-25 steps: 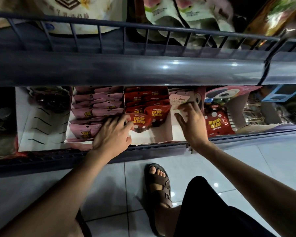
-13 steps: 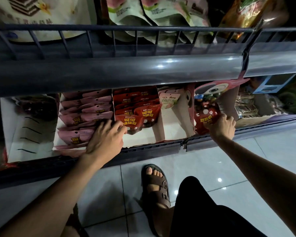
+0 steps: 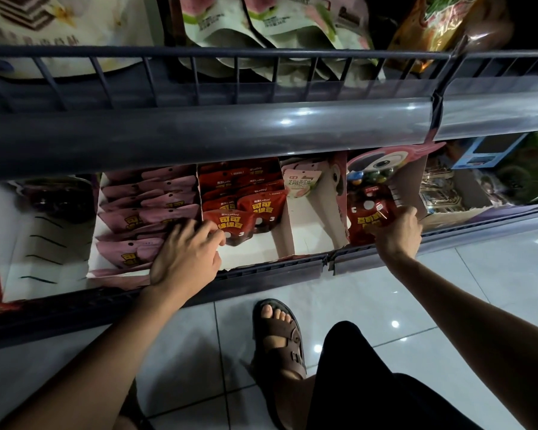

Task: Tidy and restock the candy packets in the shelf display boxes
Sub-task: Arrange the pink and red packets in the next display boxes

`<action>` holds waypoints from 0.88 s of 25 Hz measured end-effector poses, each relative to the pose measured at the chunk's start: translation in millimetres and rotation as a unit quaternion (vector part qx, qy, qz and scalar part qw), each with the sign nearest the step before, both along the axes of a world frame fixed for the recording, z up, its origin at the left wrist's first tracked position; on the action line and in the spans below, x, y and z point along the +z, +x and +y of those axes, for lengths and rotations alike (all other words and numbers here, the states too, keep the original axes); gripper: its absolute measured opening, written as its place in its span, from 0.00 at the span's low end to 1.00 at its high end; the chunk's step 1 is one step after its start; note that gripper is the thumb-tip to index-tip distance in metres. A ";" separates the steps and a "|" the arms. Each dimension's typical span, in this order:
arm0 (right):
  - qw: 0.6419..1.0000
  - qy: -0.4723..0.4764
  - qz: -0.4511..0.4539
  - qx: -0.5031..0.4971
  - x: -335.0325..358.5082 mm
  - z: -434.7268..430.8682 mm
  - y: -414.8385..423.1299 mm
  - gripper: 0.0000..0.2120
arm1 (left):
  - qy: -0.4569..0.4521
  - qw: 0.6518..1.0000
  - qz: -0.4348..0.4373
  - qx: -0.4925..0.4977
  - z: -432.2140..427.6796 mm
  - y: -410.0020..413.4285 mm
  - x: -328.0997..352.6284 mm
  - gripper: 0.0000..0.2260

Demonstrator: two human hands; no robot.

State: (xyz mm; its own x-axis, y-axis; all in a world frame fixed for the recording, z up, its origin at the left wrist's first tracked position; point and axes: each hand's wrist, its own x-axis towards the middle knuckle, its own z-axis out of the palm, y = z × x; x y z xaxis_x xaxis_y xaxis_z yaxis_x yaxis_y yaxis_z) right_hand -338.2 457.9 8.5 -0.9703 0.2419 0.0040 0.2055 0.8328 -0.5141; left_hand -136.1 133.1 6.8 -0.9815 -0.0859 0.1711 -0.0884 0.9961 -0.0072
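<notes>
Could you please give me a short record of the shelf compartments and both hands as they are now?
Left compartment: pink packets, in rows.
Middle compartment: red packets, in rows.
Third compartment: pale packets at back, front bare.
Left hand: fingertips on the front of the red packets; grip unclear.
Right hand: grips red pouch in the cartoon box.

Dim shop aisle; glossy pale tile floor w/ light glints; dark metal shelf edge above
</notes>
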 end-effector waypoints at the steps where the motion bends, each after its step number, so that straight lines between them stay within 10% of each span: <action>1: 0.998 -0.069 0.012 -0.006 4.3 -2.4 4.7 0.28 | 0.001 1.000 0.001 0.001 0.1 -0.1 0.3 0.10; 10: 0.959 -0.245 0.134 0.046 41.5 -11.3 61.8 0.07 | -0.015 0.999 -0.047 -0.009 1.8 2.6 8.8 0.13; 17: 0.850 0.042 0.188 0.490 83.0 -92.0 73.3 0.08 | -0.027 0.997 -0.077 -0.011 0.6 0.2 18.0 0.17; 22: 0.771 0.203 0.205 0.567 52.5 -163.2 63.8 0.15 | -0.009 0.999 -0.035 -0.019 -0.8 5.2 6.9 0.15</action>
State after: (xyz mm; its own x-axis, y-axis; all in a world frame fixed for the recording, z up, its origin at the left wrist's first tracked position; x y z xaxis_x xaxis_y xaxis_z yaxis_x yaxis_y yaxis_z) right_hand -274.4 294.7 61.0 -0.4533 -0.8642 0.2183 -0.8846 0.4662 0.0089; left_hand -130.9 132.3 13.7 -0.9937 -0.0463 0.1025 -0.0497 0.9983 -0.0306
